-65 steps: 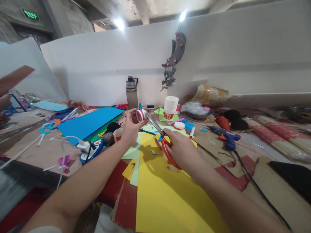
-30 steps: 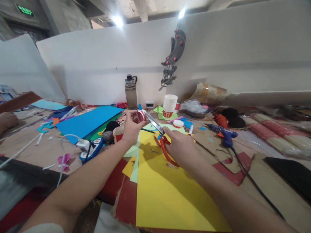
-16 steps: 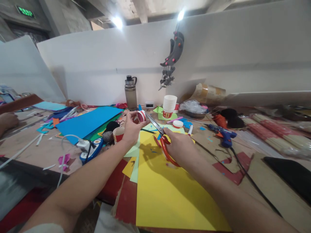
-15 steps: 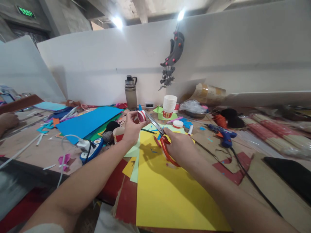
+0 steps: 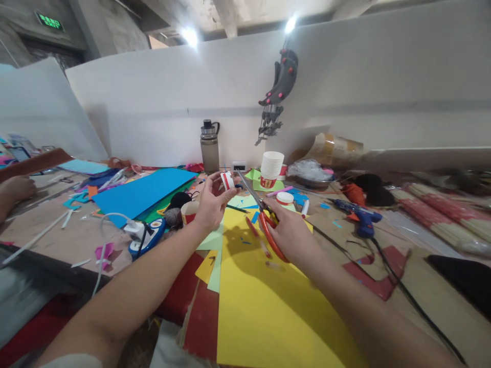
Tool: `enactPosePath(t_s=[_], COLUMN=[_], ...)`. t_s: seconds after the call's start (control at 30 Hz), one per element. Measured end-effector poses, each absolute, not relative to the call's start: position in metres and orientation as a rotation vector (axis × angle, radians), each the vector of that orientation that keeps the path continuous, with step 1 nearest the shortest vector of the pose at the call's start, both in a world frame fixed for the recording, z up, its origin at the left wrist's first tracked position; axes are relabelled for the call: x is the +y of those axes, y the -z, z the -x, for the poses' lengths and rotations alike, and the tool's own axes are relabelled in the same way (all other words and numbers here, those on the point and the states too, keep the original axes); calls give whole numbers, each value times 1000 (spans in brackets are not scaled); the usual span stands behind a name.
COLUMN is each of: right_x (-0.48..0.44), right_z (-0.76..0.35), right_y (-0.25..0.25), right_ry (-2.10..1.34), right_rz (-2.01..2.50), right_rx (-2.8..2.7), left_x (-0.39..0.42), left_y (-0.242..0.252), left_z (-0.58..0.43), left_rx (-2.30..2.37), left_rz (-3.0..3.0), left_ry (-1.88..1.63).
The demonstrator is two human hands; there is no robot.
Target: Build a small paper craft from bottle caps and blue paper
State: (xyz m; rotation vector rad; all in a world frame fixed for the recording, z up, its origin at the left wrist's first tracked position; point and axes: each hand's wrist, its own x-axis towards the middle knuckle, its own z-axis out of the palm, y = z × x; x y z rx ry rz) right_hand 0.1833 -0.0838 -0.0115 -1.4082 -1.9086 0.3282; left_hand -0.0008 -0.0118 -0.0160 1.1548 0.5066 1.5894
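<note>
My left hand pinches a small red-and-white piece of paper cup above the table. In my right hand is a pair of scissors with orange-red handles, its blades pointing up and away, close to the cup piece but apart from it. Below my hands lies a large yellow sheet, with a red pen and small blue scraps on it. Another paper cup stands partly hidden behind my left wrist. A white cup piece rests beyond the scissors.
A stack of paper cups and a water bottle stand at the back. On the right lie a blue glue gun and its cord. At left are a power strip and a blue sheet. Another person's hand shows far left.
The cup piece has been turned in my left hand, now showing its white-and-red outer side. The scissors have drawn slightly away from it. The view has shifted a little.
</note>
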Motion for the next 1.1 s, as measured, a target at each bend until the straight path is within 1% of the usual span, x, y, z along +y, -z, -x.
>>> enactPosePath(t_s=[0.17, 0.3, 0.4, 0.53, 0.73, 0.9, 1.1], right_x=[-79, -75, -75, -80, -91, -95, -86], right_z=[-187, -188, -186, -187, -185, -184, -189], right_y=[18, 25, 24, 20, 4, -4, 6], right_ry=[-478, -701, -792, -734, -764, -717, -794], right_rz=[1393, 1250, 1150, 1154, 1212, 1247, 1236], right_rx=[-1717, -1531, -1466, -1563, -1704, -1795, -1656], left_x=[-13, -15, -18, -20, -16, -14, -12], left_y=[17, 17, 15, 12, 11, 11, 13], left_z=[2, 2, 3, 5, 7, 8, 10], left_rx=[489, 470, 440, 422, 437, 478, 452], left_rz=[-1203, -1243, -1184, -1143, -1156, -1171, -1233], left_ry=[-1509, -1440, -1308, -1168, -1235, -1288, -1277])
